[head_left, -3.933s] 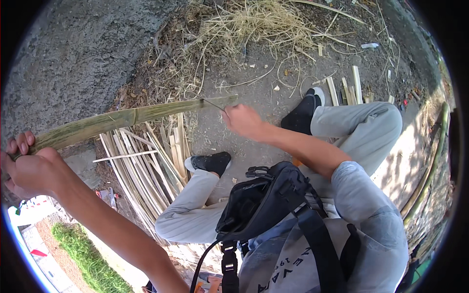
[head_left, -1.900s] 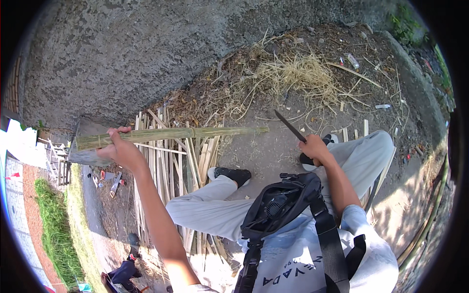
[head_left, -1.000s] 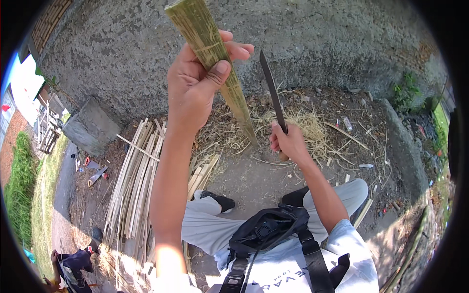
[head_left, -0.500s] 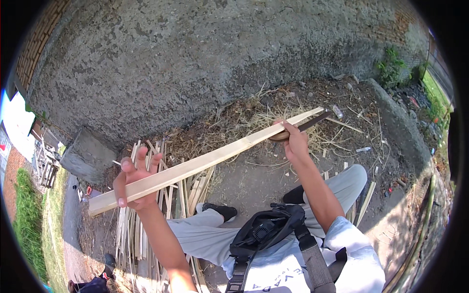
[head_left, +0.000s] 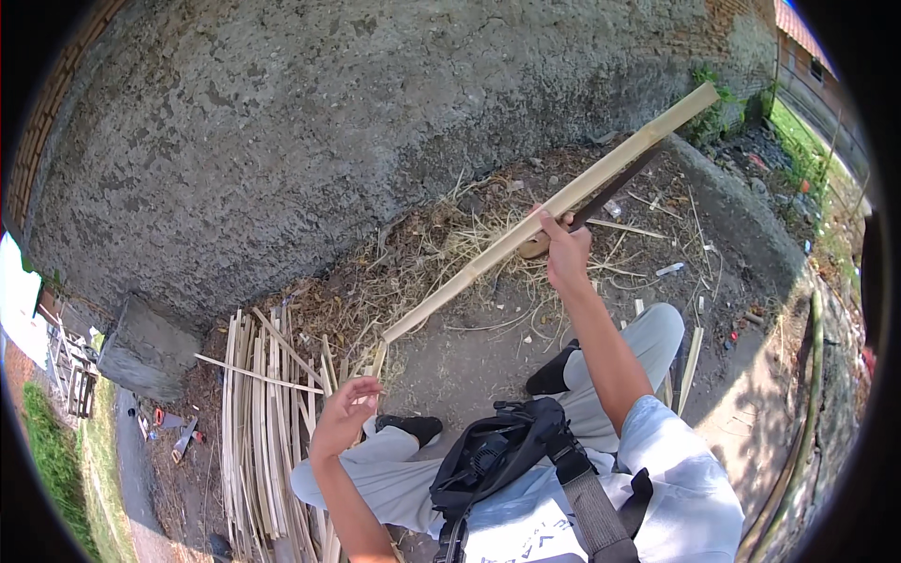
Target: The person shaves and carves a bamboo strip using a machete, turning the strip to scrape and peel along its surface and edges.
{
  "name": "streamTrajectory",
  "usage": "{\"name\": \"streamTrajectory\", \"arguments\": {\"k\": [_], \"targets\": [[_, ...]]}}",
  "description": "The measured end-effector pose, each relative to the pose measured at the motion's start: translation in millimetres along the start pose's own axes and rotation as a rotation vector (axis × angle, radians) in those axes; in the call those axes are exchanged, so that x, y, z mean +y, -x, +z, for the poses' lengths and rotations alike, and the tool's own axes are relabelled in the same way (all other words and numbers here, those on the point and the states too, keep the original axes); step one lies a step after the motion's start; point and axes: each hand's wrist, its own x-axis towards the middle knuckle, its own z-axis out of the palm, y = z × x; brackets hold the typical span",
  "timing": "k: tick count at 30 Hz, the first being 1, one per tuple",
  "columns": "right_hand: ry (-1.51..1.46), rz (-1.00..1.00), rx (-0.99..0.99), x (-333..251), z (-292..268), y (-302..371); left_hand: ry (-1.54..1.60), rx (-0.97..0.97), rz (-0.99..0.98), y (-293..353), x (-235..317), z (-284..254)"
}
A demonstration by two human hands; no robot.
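My right hand [head_left: 569, 251] is closed around a long pale split-bamboo strip [head_left: 479, 267] and a large knife. The knife's dark blade [head_left: 615, 188] runs just under the strip toward the upper right, and its brown wooden handle [head_left: 535, 246] shows behind my fingers. The strip slants across the view, its far end raised toward the wall and its lower end near my left hand. My left hand [head_left: 345, 413] is apart from that strip, fingers loosely bent with a gap to the thumb and nothing visible in them. A thin strip [head_left: 378, 361] stands just beyond it, its lower part hidden.
Several bamboo strips [head_left: 258, 422] lie heaped left of my legs. Shavings [head_left: 450, 235] litter the ground below a rough grey wall [head_left: 310, 122]. A concrete block [head_left: 155, 347] sits at left, a handsaw [head_left: 185, 438] near it. A low concrete ledge [head_left: 737, 206] borders the right.
The held strip has shifted up and to the right, with its far end now near the plants by the wall. My left hand has come off it and moved lower, nearer my knee.
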Motion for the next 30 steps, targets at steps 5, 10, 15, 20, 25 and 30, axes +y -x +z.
{"name": "streamTrajectory", "arguments": {"k": [5, 10, 15, 20, 25, 30], "targets": [[0.076, -0.054, -0.167, 9.4, 14.3, 20.2, -0.033, 0.158, 0.238, -19.6, 80.8, 4.2], [0.428, 0.076, -0.285, 15.6, 27.3, 43.2, -0.022, 0.228, 0.543, -54.8, 150.7, 29.4], [0.275, 0.09, -0.417, 39.6, 44.3, 68.7, 0.008, 0.291, 0.708, -95.7, 207.4, 54.6], [0.456, 0.134, -0.495, 58.7, 45.8, 84.1, -0.138, 0.341, 0.761, -127.0, 223.2, 71.2], [0.529, 0.182, -0.54, 75.1, 45.0, 93.3, -0.001, 0.479, 0.713, -142.3, 206.0, 71.9], [0.511, 0.149, -0.561, 84.7, 48.7, 100.3, 0.008, 0.567, 0.781, -150.6, 183.9, 61.0]]}}
